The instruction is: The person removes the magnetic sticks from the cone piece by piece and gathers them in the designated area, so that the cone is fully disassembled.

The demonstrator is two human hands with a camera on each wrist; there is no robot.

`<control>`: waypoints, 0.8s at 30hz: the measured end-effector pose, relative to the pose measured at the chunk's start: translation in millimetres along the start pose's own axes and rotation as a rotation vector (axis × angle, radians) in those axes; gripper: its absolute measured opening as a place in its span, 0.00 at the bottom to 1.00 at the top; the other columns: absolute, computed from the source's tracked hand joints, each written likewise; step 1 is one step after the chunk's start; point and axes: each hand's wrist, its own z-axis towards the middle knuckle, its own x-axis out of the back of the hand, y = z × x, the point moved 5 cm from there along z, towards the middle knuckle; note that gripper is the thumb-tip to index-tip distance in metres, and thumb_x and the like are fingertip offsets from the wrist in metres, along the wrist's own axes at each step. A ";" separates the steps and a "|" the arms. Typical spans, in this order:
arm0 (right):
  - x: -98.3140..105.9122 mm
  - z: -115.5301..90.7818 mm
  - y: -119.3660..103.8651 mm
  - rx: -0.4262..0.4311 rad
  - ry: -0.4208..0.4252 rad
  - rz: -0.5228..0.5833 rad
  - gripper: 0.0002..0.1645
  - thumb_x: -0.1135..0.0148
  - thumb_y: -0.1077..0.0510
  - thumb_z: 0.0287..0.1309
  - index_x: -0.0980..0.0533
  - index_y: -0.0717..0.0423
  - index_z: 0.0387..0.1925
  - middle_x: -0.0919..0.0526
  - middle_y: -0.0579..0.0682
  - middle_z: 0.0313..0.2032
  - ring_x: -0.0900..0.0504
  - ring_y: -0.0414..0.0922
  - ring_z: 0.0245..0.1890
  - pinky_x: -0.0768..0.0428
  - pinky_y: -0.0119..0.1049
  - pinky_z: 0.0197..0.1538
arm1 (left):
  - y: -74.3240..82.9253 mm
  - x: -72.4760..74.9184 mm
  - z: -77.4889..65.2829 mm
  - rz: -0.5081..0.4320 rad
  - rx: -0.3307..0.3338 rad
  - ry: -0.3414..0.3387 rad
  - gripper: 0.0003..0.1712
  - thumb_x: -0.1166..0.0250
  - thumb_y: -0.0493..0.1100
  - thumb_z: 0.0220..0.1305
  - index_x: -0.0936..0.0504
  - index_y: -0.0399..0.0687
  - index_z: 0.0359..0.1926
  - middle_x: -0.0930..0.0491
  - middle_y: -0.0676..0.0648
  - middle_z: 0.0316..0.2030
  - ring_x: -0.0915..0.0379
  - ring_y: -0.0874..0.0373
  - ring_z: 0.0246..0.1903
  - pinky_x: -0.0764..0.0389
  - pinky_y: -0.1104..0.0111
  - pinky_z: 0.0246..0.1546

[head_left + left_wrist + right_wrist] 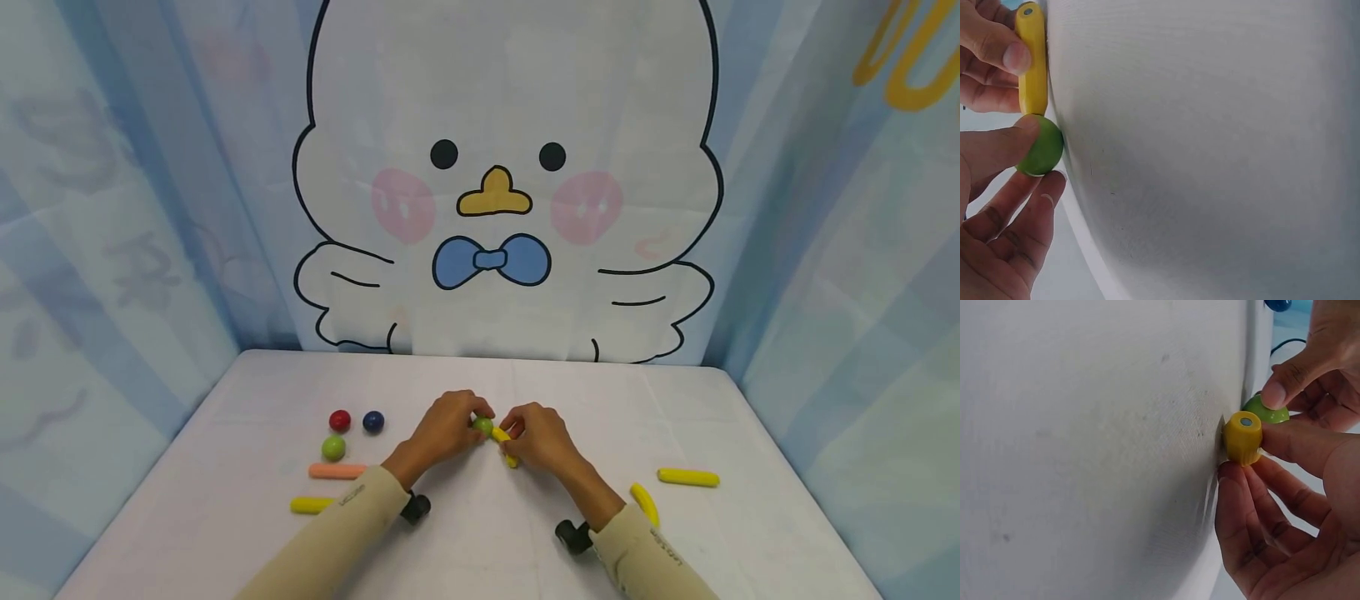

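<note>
Near the middle of the table, my left hand [446, 423] pinches a green ball [483, 427] between thumb and fingers. My right hand [544, 437] pinches a yellow magnetic rod [511, 460] beside it. In the left wrist view one end of the rod [1034, 69] meets the green ball [1041, 150], and a small grey disc shows in its other end. The right wrist view looks onto that disc end of the rod [1243, 439], with the green ball [1266, 410] partly hidden behind it.
On the left lie a red ball [340, 421], a dark blue ball [373, 422], another green ball [333, 448], an orange rod [336, 472] and a yellow rod [311, 505] partly under my left sleeve. On the right are a straight yellow rod [688, 477] and a curved one [644, 503].
</note>
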 end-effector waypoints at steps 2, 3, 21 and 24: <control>-0.3 -0.1 -0.6 -0.004 -0.001 0.000 0.11 0.18 0.61 0.54 0.12 0.53 0.38 0.15 0.46 0.30 0.21 0.43 0.32 0.23 0.38 0.39 | -0.1 0.1 -0.2 -0.001 -0.005 0.000 0.15 0.21 0.36 0.60 0.08 0.48 0.49 0.13 0.50 0.41 0.19 0.55 0.41 0.16 0.63 0.49; -0.5 -0.2 -0.8 -0.007 -0.003 -0.001 0.10 0.19 0.61 0.54 0.12 0.53 0.38 0.15 0.46 0.30 0.21 0.43 0.32 0.23 0.37 0.39 | -0.2 0.2 -0.2 0.000 -0.008 -0.001 0.15 0.21 0.36 0.60 0.08 0.48 0.49 0.12 0.50 0.41 0.19 0.55 0.41 0.16 0.63 0.49; 2.9 -8.1 -3.2 -0.024 -0.017 -0.023 0.09 0.21 0.62 0.55 0.13 0.51 0.39 0.15 0.45 0.31 0.21 0.43 0.34 0.24 0.38 0.39 | -0.1 0.8 -0.2 -0.027 0.009 -0.022 0.16 0.22 0.35 0.61 0.09 0.48 0.50 0.12 0.49 0.42 0.21 0.58 0.41 0.16 0.62 0.52; 6.2 -13.4 -3.6 -0.025 -0.014 -0.021 0.10 0.21 0.61 0.56 0.13 0.51 0.40 0.15 0.45 0.31 0.21 0.43 0.34 0.23 0.38 0.39 | -0.4 0.2 -0.2 -0.026 0.004 -0.018 0.16 0.22 0.35 0.61 0.09 0.48 0.50 0.12 0.50 0.42 0.21 0.58 0.41 0.16 0.62 0.51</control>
